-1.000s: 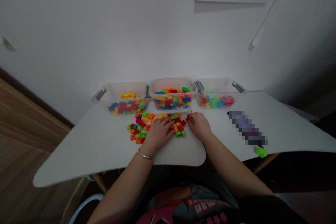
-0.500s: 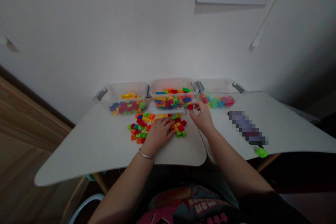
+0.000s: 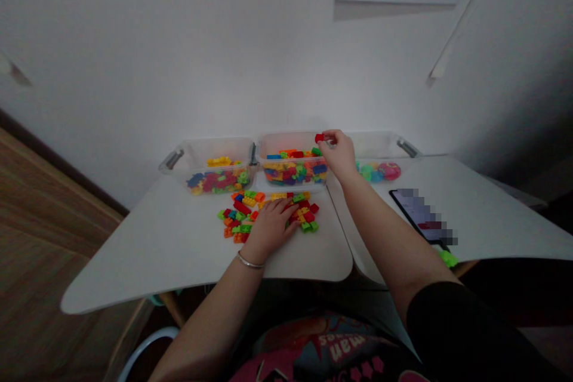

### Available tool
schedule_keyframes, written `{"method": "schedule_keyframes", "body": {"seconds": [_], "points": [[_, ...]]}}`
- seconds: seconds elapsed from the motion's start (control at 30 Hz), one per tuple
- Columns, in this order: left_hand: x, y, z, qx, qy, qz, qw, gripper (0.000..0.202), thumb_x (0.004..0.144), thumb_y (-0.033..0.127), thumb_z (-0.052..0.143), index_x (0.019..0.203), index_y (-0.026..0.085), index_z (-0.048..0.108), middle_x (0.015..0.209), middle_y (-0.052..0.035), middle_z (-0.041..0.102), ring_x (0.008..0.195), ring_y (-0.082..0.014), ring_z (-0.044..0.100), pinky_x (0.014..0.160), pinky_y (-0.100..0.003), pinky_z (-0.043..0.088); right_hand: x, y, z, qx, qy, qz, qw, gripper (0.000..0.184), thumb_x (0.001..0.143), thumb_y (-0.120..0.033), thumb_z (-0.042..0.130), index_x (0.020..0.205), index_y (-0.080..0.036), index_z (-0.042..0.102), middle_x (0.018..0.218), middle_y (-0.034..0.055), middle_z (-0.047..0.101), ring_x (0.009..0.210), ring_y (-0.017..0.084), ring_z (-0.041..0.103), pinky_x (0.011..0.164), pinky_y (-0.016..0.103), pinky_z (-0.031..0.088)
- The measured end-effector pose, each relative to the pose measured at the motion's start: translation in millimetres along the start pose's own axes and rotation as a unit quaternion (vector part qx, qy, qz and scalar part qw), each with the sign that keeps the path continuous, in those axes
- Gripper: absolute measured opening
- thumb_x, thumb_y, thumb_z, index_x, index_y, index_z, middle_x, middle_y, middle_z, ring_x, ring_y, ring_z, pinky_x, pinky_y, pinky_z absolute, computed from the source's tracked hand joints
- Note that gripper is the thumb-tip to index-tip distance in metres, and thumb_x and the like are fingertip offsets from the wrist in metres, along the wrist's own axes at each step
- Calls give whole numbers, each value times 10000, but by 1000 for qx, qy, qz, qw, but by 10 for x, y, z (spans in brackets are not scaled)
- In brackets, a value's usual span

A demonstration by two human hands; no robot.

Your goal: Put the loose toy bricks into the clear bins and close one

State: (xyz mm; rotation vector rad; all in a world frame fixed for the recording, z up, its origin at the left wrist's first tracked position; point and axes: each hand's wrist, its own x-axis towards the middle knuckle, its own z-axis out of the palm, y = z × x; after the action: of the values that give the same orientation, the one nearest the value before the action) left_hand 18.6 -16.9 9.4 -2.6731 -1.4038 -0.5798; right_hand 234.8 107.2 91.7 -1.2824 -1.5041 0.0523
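My right hand (image 3: 340, 154) is raised at the right end of the middle clear plastic box (image 3: 290, 137), pinching a red toy brick (image 3: 319, 138) between thumb and fingers. Inside that box lie many mixed-colour bricks. On the white table, my left hand (image 3: 272, 224) rests palm down with fingers spread over a pile of loose bricks (image 3: 242, 208) in red, orange, green, yellow and blue. Some of the pile is hidden beneath it.
A left clear box (image 3: 217, 146) holds more bricks. The right clear box (image 3: 371, 142) contains round coloured pieces, partly covered by my right arm. A partly pixelated phone (image 3: 409, 209) lies on the right table (image 3: 487, 215), with a bright green object (image 3: 448, 258) beside it.
My right hand has risen and moved forward with the red brick, from in front of the middle box to its rim level. My left hand stays on the pile.
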Motion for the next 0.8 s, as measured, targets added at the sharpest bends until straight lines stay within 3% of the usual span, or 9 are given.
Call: {"method": "schedule_keyframes", "body": {"seconds": [0.17, 0.33, 0.47, 0.67, 0.8], "points": [[3, -12, 23, -2, 1, 2, 1000, 429, 920, 410, 508, 1308, 241, 577, 1368, -85, 564, 1242, -272, 505, 1078, -481, 391, 59, 19, 109, -102, -42, 43, 993, 228, 766, -335, 639, 939, -194, 689, 908, 86, 709, 989, 284, 582, 941, 477, 430], [-4, -28, 51, -2, 9, 4, 1000, 432, 926, 418, 493, 1313, 242, 572, 1374, -83, 558, 1255, -278, 490, 1078, -483, 388, 125, 39, 145, -116, -60, 58, 990, 209, 704, -286, 674, 898, -216, 705, 900, 76, 709, 969, 281, 587, 931, 478, 444], [-6, -34, 63, 2, 7, 7, 1000, 432, 924, 418, 497, 1309, 239, 576, 1365, -79, 566, 1246, -276, 496, 1078, -475, 387, 96, 55, 87, -106, -54, 15, 993, 210, 707, -284, 665, 896, -198, 697, 939, 100, 697, 984, 295, 578, 970, 502, 410], [-3, -10, 28, 11, 3, 5, 1000, 434, 928, 412, 493, 1313, 228, 571, 1366, -81, 566, 1243, -272, 500, 1075, -460, 390, -337, -83, -182, -67, -18, -90, 994, 181, 803, -247, 555, 946, -211, 660, 1033, 95, 681, 1051, 279, 559, 993, 465, 379], [-1, -5, 17, 16, 1, 5, 1000, 432, 925, 414, 503, 1305, 224, 580, 1355, -88, 574, 1236, -273, 507, 1073, -454, 391, -751, -112, -255, -41, -81, -144, 985, 141, 823, -219, 549, 911, -211, 659, 1003, 80, 701, 1013, 255, 596, 952, 428, 408]]}}
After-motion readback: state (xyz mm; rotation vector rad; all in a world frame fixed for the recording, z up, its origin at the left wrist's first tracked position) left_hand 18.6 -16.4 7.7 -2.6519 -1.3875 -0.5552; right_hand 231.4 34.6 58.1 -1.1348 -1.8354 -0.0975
